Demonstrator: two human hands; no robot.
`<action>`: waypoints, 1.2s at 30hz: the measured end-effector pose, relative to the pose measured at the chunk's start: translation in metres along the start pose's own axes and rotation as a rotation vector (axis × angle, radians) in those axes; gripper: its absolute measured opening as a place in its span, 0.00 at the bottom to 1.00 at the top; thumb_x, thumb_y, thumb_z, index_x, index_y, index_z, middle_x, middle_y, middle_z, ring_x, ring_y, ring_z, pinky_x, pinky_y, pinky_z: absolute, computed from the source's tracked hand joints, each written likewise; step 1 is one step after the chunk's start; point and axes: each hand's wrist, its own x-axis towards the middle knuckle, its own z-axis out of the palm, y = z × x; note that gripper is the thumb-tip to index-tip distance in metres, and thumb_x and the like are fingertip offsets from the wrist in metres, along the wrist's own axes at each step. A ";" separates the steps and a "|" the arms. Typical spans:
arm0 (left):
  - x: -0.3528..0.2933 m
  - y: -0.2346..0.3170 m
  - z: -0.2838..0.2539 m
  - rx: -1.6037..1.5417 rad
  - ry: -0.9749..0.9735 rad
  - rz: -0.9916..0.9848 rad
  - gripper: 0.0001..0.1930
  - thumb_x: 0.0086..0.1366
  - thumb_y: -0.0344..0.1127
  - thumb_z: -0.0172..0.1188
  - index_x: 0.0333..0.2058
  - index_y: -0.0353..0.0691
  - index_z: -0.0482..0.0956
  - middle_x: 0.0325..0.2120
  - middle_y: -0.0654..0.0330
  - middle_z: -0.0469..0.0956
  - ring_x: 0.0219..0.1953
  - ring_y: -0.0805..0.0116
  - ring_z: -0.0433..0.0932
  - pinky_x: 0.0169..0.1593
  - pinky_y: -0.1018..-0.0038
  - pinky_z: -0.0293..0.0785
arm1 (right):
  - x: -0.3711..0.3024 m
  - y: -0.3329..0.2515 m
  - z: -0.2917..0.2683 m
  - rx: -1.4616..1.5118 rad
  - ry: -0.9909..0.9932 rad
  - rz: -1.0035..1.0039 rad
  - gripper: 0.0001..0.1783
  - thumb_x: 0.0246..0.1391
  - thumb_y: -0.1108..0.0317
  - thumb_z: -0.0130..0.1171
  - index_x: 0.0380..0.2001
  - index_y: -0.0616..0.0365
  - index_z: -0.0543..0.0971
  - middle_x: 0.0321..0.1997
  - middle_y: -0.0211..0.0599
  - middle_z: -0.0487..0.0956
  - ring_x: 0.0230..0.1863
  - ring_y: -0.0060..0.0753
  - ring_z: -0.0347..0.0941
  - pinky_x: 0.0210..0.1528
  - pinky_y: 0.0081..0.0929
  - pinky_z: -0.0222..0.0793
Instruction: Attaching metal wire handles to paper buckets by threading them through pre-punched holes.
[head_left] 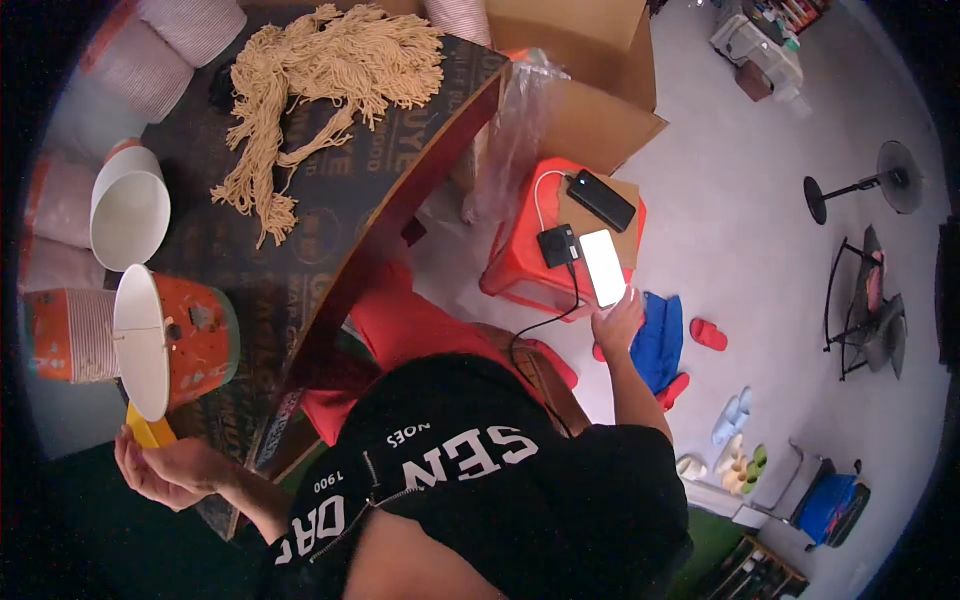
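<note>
My left hand (170, 470) is at the near left edge of the dark table, its fingers curled around a flat yellow piece (150, 428) whose exact kind I cannot tell. Just beyond it, a large orange patterned paper bucket (200, 335) lies on its side with its white mouth facing left. A thin strand crosses that mouth. Over on the right, my right hand (618, 322) reaches to a phone (602, 268) with a bright white screen, fingers stretched out at its lower edge. The phone lies on a red stool (520, 245).
A bundle of beige cords (330, 85) lies across the dark table (330, 225). White paper buckets (130, 220) and stacked ones (75, 335) line its left side. A black power bank (601, 200) and black adapter (557, 246) share the stool. Behind stands an open cardboard box (600, 120).
</note>
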 end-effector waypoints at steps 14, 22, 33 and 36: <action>-0.015 0.016 0.005 -0.041 -0.029 -0.058 0.11 0.66 0.27 0.51 0.44 0.27 0.76 0.44 0.48 0.78 0.48 0.58 0.77 0.58 0.63 0.72 | -0.027 0.022 0.003 -0.177 -0.106 -0.133 0.39 0.46 0.77 0.51 0.66 0.58 0.60 0.70 0.55 0.57 0.65 0.62 0.57 0.63 0.55 0.56; -0.021 0.009 0.000 -0.004 -0.060 -0.029 0.12 0.67 0.27 0.49 0.45 0.28 0.76 0.44 0.49 0.78 0.49 0.59 0.77 0.59 0.64 0.72 | -0.022 0.028 0.002 -0.180 -0.120 -0.154 0.39 0.48 0.77 0.50 0.67 0.49 0.62 0.70 0.53 0.57 0.65 0.60 0.58 0.62 0.54 0.57; -0.023 0.008 -0.003 -0.037 -0.072 -0.047 0.12 0.66 0.25 0.48 0.44 0.26 0.77 0.43 0.48 0.78 0.48 0.59 0.77 0.59 0.65 0.71 | 0.003 0.024 -0.006 -0.226 -0.152 -0.296 0.44 0.45 0.80 0.54 0.68 0.45 0.60 0.70 0.54 0.56 0.65 0.59 0.60 0.59 0.51 0.61; -0.023 0.013 0.000 -0.025 -0.070 -0.064 0.12 0.66 0.24 0.48 0.43 0.26 0.77 0.43 0.49 0.78 0.48 0.59 0.77 0.59 0.66 0.71 | 0.006 0.027 -0.004 -0.211 -0.122 -0.334 0.43 0.45 0.80 0.54 0.68 0.45 0.61 0.70 0.54 0.57 0.65 0.58 0.60 0.59 0.51 0.61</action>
